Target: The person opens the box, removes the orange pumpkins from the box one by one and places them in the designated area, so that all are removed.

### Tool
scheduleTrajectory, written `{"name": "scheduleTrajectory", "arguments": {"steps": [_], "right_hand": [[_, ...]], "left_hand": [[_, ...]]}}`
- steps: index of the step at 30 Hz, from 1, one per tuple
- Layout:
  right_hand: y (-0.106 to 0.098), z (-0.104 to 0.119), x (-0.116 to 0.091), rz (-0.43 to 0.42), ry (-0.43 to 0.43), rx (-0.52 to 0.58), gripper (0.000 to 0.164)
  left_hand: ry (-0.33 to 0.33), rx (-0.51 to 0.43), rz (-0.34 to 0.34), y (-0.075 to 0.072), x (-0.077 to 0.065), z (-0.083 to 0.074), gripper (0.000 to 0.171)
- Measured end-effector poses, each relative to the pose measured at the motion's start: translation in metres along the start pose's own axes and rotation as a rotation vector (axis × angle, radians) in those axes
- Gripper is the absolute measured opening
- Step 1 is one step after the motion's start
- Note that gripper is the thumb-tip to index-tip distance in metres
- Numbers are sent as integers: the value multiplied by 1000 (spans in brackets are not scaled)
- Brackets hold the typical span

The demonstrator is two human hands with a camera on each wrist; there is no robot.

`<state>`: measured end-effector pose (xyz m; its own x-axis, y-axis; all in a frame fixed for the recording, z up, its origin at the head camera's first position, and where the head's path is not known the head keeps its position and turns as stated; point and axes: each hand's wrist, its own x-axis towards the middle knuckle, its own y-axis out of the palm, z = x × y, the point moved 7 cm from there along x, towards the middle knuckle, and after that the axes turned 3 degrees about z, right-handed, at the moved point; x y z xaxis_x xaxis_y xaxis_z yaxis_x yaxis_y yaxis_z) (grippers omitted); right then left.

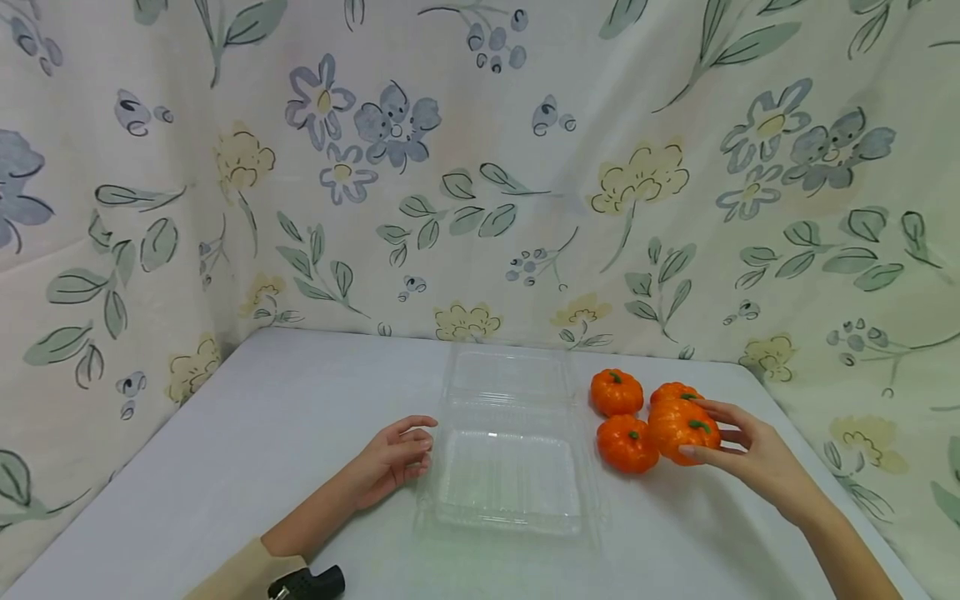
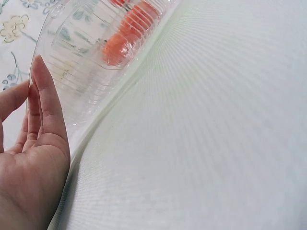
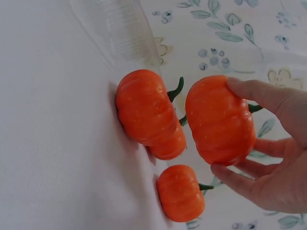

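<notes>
An open clear plastic clamshell container (image 1: 510, 479) lies on the table, its lid (image 1: 510, 375) folded back toward the curtain. At its left side is my left hand (image 1: 393, 458); in the left wrist view its thumb and fingers (image 2: 50, 110) pinch the thin rim. My right hand (image 1: 757, 454) grips a small orange pumpkin (image 3: 220, 120) with a green stem, thumb on one side and fingers on the other. Three similar pumpkins sit right of the container: a back one (image 1: 617, 393), a front one (image 1: 627, 446), and another (image 1: 671, 389) partly hidden behind the held one.
A white-covered table (image 1: 300, 400) carries everything. Floral curtain fabric (image 1: 480, 167) hangs along the back and both sides. A black device (image 1: 307, 583) is strapped at the left sleeve (image 1: 251, 575).
</notes>
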<state>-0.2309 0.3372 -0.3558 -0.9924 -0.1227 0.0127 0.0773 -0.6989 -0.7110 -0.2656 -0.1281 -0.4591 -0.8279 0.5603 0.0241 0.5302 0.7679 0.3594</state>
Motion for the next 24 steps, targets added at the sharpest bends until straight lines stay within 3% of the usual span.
{"name": "scheduleTrajectory", "arguments": {"steps": [13,24], "right_hand": [[-5,-13,4,9,20,2,77],[-8,-26,6,23,18,-1,75]], "left_hand": [[28,-5,25,1,-1,-3,26],[14,2,12,2,-1,-2,27]]}}
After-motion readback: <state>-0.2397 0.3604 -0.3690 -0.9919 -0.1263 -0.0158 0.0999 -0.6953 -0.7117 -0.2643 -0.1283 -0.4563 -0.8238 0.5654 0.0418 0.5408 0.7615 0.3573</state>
